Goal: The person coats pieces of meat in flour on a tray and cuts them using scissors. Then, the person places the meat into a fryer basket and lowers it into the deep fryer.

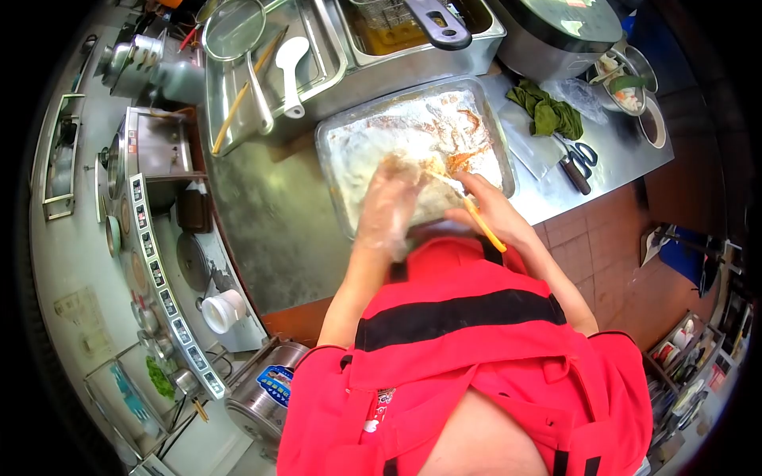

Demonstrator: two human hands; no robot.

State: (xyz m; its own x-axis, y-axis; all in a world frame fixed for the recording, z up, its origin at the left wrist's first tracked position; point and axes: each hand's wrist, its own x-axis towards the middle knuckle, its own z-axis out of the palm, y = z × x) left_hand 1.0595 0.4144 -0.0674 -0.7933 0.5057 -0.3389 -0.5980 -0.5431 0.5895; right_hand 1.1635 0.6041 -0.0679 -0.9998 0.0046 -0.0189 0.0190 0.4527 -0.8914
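A metal tray (324, 159) full of white powder, flour by its look, lies in front of me, with reddish-orange smears on its right side. My left hand (390, 205), dusted white and smeared by motion, reaches into the powder near the middle. A brownish coated lump (406, 170) shows at its fingertips; whether they grip it I cannot tell. At the tray's near right, my right hand (494, 211) is closed on a slim tool with an orange handle (486, 225). The tool's pale front end points towards the lump, its exact kind unclear.
Behind the tray stands a fryer (429, 59) with a basket handle over it. A strainer (234, 30) and white rice paddle (291, 71) lie left of it. To the right are scissors (586, 157), a knife (573, 176), a green cloth (546, 109) and a large cooker (556, 40).
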